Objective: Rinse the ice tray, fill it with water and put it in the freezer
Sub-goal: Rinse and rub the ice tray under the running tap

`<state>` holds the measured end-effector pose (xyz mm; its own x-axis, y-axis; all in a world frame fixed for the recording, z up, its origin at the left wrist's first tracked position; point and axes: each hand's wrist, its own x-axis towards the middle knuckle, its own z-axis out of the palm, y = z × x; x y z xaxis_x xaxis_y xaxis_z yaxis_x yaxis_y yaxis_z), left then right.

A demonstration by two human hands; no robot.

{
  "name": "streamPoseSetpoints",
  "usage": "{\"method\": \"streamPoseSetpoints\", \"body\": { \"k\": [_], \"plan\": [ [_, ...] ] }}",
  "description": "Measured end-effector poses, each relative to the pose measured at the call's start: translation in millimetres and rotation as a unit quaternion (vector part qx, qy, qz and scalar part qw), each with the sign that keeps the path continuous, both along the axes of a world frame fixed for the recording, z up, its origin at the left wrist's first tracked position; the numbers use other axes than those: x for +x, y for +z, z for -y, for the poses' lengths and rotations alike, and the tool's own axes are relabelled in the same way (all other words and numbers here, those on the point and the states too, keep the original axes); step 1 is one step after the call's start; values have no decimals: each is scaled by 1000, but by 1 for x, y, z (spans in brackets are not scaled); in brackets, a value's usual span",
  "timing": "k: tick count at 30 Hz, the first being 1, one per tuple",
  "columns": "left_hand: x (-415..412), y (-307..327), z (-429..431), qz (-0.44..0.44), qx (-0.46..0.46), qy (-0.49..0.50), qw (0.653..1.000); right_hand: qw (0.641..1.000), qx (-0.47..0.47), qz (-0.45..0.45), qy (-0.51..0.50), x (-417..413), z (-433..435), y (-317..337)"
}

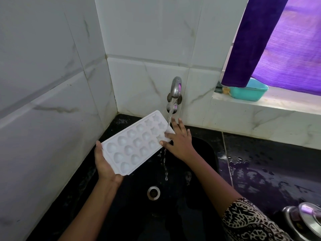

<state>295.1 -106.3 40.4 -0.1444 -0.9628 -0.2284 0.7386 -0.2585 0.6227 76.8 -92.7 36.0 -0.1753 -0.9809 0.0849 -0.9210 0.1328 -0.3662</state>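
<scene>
Rinsing: our left hand (105,164) fingers clamp one end of the ice tray (135,145), right hand (180,142) fingers lie spread on the other; we judge it light, stiff, wet-slippery, so grip the rims.

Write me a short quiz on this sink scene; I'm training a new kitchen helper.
1. True or false: water from the tap runs onto the ice tray.
2. Which hand grips the tray's near end, thumb on its rim? A) left B) right
3. Fill in: runoff from the tray falls into the black ____.

Key
1. True.
2. A: the left hand grips it; the right hand lays straight fingers on the far end.
3. sink.
</scene>
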Motion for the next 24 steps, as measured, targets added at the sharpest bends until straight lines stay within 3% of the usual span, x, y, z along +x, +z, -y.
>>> {"method": "streamPoseSetpoints", "body": {
  "k": [9,14,20,24],
  "plan": [
    [-1,-9,-11,8,4,4,1000,996,25,-81,-10,1,-3,0],
    [5,-7,-9,4,2,10,1000,1000,11,-23,12,0,-8,-11],
    [3,-14,-13,9,17,23,1000,998,0,-65,-8,0,-10,-9],
    [4,-13,-10,2,22,23,999,1000,13,-5,24,3,-9,-19]
  ]
}}
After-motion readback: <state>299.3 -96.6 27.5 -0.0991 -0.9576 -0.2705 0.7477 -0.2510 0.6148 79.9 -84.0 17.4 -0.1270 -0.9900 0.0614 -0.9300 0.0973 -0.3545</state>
